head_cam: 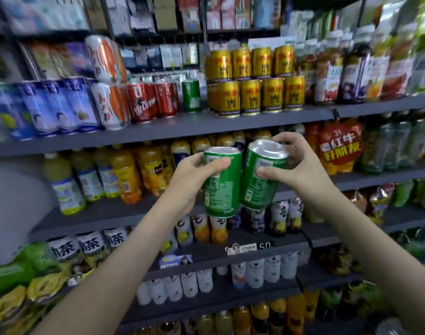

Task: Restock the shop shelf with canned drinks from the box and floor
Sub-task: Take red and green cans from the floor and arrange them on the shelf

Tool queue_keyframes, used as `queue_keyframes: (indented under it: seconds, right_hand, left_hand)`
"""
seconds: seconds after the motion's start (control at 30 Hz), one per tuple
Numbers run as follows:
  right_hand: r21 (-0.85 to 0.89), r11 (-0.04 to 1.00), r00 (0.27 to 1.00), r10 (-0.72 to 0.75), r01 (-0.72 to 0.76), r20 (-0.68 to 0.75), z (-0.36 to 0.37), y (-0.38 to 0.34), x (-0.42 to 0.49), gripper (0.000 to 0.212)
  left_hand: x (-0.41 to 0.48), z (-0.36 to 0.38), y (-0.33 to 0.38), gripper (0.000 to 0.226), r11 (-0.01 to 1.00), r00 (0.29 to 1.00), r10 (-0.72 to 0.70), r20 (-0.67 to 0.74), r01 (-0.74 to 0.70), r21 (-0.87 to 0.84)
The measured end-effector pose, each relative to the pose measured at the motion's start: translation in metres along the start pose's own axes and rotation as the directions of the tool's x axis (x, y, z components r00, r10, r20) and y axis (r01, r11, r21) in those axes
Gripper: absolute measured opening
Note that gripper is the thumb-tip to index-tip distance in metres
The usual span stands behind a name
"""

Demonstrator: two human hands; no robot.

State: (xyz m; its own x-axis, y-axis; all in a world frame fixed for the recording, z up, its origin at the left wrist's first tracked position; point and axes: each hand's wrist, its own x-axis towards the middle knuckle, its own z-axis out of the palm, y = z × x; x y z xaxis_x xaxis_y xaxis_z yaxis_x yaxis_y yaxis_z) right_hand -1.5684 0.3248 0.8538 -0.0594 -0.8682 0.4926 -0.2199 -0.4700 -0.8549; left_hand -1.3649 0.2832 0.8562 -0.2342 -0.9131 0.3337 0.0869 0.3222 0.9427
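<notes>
Gripping a green aluminium drink can (221,189) in the left hand (189,182), thumb curled across the label, other fingers hidden behind. Clasping a second green aluminium can (257,187) in the right hand (301,166), top tipped rightward, side against the first. Held mid-air before the yellow juice bottles (127,175), below the dark grey metal shelf board (158,130) carrying a lone green can (191,95) between red cans (153,102) and stacked gold cans (255,95). Blurred towards the edges, most labels unreadable
</notes>
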Motion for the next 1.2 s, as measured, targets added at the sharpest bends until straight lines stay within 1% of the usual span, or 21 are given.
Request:
queue_keyframes:
  seconds: [0.07,0.17,0.27,0.33,0.4,0.47,0.63,0.67,0.77,0.83,0.87,0.9,0.97,1.03,1.07,1.1,1.2]
  right_hand:
    - [0.005,0.999,0.999,-0.050,0.050,-0.015,0.008,-0.014,0.020,0.055]
    - [0.004,0.993,0.992,-0.121,0.121,-0.043,0.019,-0.036,0.056,0.053]
    - [-0.011,0.986,0.983,-0.167,0.167,-0.077,0.034,-0.049,0.100,0.052]
    - [-0.050,0.982,0.979,-0.188,0.185,-0.078,0.047,-0.051,0.129,0.054]
    - [-0.093,0.977,0.979,-0.197,0.191,-0.060,0.062,-0.047,0.155,0.056]
    - [-0.124,0.974,0.981,-0.193,0.188,-0.023,0.078,-0.041,0.179,0.054]
    - [-0.222,0.955,0.980,-0.188,0.197,0.062,0.117,-0.029,0.231,0.043]
    - [-0.240,0.951,0.980,-0.182,0.197,0.082,0.123,-0.028,0.241,0.042]
    - [-0.323,0.927,0.977,-0.148,0.192,0.156,0.138,-0.021,0.270,0.043]
    - [-0.440,0.865,0.967,-0.175,0.241,0.187,0.146,-0.016,0.287,0.047]
    - [-0.529,0.799,0.957,-0.209,0.286,0.202,0.149,-0.014,0.295,0.049]
    - [-0.622,0.708,0.942,-0.251,0.335,0.222,0.152,-0.011,0.303,0.051]
    - [-0.764,0.491,0.899,-0.341,0.418,0.274,0.157,-0.005,0.315,0.054]
    - [-0.812,0.312,0.842,-0.408,0.493,0.353,0.161,0.004,0.323,0.059]
    - [-0.819,0.264,0.827,-0.416,0.509,0.379,0.163,0.008,0.326,0.062]
    - [-0.827,0.249,0.830,-0.406,0.504,0.383,0.165,0.011,0.329,0.066]
    - [-0.867,0.287,0.897,-0.306,0.408,0.321,0.169,0.015,0.335,0.087]
  left_hand:
    - [0.012,-0.013,0.014,0.029,0.998,0.998,0.064,-0.028,-0.064,0.001]
    - [0.034,-0.032,0.035,0.016,0.992,0.990,0.127,-0.062,-0.127,0.005]
    - [0.059,-0.054,0.055,0.014,0.982,0.978,0.188,-0.092,-0.190,-0.005]
    - [0.076,-0.071,0.062,0.016,0.976,0.969,0.217,-0.120,-0.220,-0.007]
    - [0.090,-0.089,0.064,0.026,0.970,0.959,0.238,-0.150,-0.241,-0.002]
    - [0.104,-0.107,0.065,0.032,0.969,0.953,0.241,-0.182,-0.246,-0.007]
    - [0.132,-0.142,0.064,0.017,0.964,0.936,0.254,-0.244,-0.264,-0.008]
    - [0.136,-0.146,0.064,0.019,0.964,0.933,0.257,-0.251,-0.267,-0.005]
    - [0.148,-0.156,0.062,0.042,0.967,0.927,0.243,-0.285,-0.256,-0.007]
    - [0.154,-0.159,0.061,0.052,0.968,0.925,0.238,-0.297,-0.251,-0.006]
    - [0.157,-0.160,0.060,0.055,0.970,0.924,0.231,-0.304,-0.244,-0.006]
    - [0.160,-0.162,0.058,0.054,0.971,0.923,0.223,-0.313,-0.237,-0.008]
    - [0.165,-0.164,0.055,0.041,0.974,0.922,0.210,-0.325,-0.225,-0.007]
    - [0.169,-0.164,0.052,0.028,0.978,0.925,0.198,-0.324,-0.209,0.002]
    - [0.171,-0.164,0.051,0.025,0.978,0.926,0.200,-0.321,-0.208,0.009]
    - [0.173,-0.164,0.050,0.022,0.977,0.925,0.207,-0.318,-0.213,0.016]
    - [0.179,-0.164,0.047,0.023,0.972,0.924,0.232,-0.304,-0.235,0.027]
